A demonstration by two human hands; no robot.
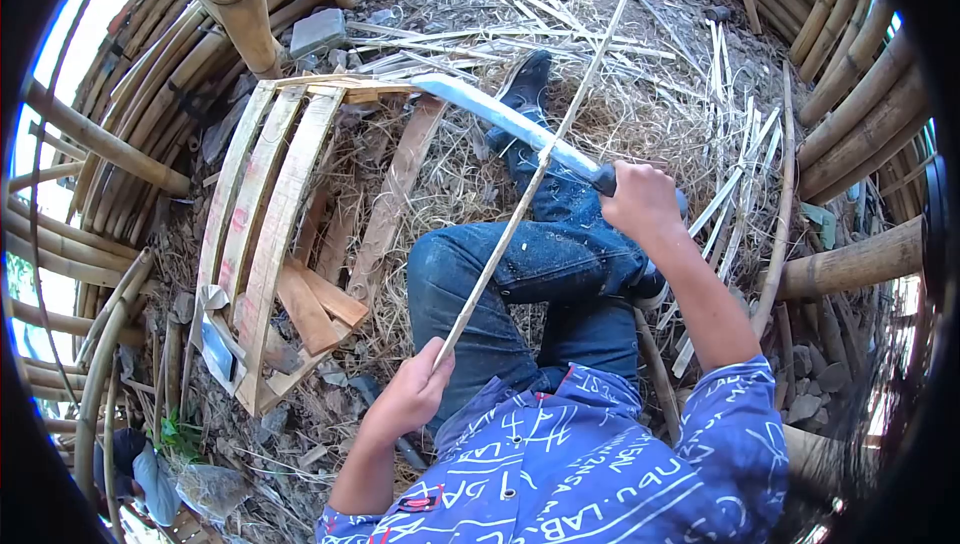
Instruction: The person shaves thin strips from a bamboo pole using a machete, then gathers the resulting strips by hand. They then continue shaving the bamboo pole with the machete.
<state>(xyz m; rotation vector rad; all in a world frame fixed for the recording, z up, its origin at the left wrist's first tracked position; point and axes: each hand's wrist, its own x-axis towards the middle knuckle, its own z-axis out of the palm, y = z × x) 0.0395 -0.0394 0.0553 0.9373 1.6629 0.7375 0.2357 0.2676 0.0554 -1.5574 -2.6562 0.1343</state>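
Observation:
My right hand (pixel 645 202) is wrapped round the dark handle of a machete (pixel 510 122). Its long pale blade points up and to the left, away from me. A thin bamboo strip (pixel 497 247) slants from lower left to upper right, with my left hand (pixel 413 391) closed round its lower end. Blade and strip cross just left of the machete's handle, over my lower leg. I sit with my legs bent in blue jeans, one dark shoe (pixel 528 77) stretched out ahead.
On the left lies a slatted wooden pallet (pixel 283 194), with short wood blocks (pixel 315 306) against it. Split bamboo strips (pixel 735 164) and curled shavings (pixel 440 169) cover the ground ahead and right. Bamboo poles (pixel 850 256) ring the space. A grey block (pixel 318 33) sits at the back left.

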